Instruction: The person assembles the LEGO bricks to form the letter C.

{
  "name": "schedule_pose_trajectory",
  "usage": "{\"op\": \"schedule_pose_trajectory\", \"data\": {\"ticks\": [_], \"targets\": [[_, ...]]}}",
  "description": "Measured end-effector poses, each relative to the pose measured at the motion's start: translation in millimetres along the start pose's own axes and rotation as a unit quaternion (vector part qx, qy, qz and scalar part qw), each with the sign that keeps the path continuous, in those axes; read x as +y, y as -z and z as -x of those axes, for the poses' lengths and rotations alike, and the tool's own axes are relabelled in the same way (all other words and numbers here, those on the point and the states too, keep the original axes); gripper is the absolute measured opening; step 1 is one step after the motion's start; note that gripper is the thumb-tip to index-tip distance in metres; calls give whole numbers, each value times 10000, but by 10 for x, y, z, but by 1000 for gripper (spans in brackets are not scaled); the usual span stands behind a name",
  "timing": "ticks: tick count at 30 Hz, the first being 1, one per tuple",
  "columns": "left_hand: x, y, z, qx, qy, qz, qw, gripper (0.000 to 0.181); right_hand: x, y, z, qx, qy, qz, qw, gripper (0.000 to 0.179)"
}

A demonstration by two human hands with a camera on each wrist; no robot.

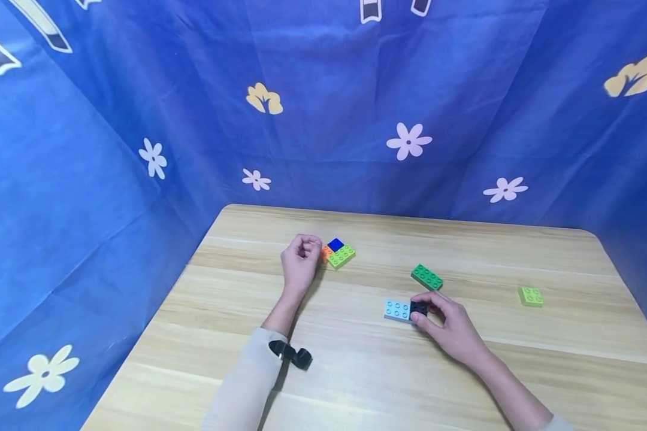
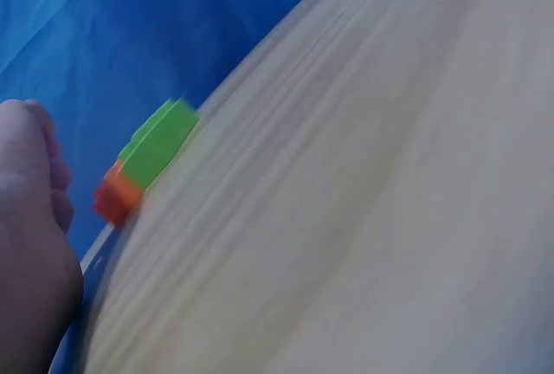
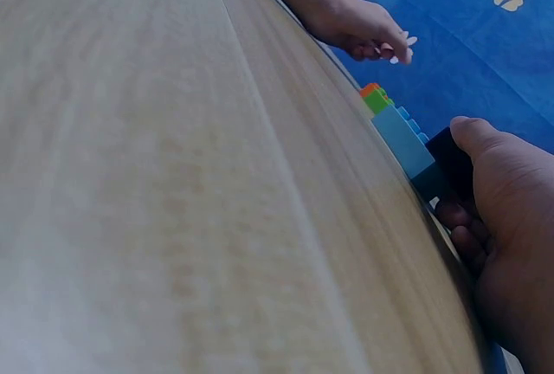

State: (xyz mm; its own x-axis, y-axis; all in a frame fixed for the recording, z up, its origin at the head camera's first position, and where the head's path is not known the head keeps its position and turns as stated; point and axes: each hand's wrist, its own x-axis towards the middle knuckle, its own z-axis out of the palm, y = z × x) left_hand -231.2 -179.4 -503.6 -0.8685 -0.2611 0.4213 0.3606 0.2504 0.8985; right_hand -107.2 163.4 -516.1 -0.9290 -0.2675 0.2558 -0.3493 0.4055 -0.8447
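From my remote seat I see the right hand [image 1: 450, 326] pinching a black building brick [image 1: 419, 307] at the right end of a light-blue brick [image 1: 397, 310], while the left hand [image 1: 300, 257], loosely curled with nothing visible held, hangs beside an orange brick [image 1: 326, 252] adjoining dark-blue [image 1: 335, 244] and lime-green [image 1: 342, 256] ones. I can't tell whether the black brick is fully seated; I judge that crooked pressure could tip the unsteadied light-blue brick or nudge it into the green brick [image 1: 427, 277] just beyond on the desk [image 1: 345, 359].
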Motion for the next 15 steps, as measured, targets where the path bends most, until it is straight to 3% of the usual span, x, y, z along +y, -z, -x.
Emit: {"op": "schedule_pose_trajectory", "data": {"ticks": [5,8,11,15], "targets": [[-75,137,-108,231,170,-92,9995,5,-1,4,-7,-12,7,-51,10000,30],[-43,179,-131,194,264,-191,9993,5,0,8,-6,-24,-25,-49,10000,30],[106,202,-110,-224,473,-338,9981,6,0,14,-5,-34,-55,-38,10000,31],[76,227,-102,-1056,499,-699,9907,9,-6,18,-5,-45,-58,-35,10000,31]]}}
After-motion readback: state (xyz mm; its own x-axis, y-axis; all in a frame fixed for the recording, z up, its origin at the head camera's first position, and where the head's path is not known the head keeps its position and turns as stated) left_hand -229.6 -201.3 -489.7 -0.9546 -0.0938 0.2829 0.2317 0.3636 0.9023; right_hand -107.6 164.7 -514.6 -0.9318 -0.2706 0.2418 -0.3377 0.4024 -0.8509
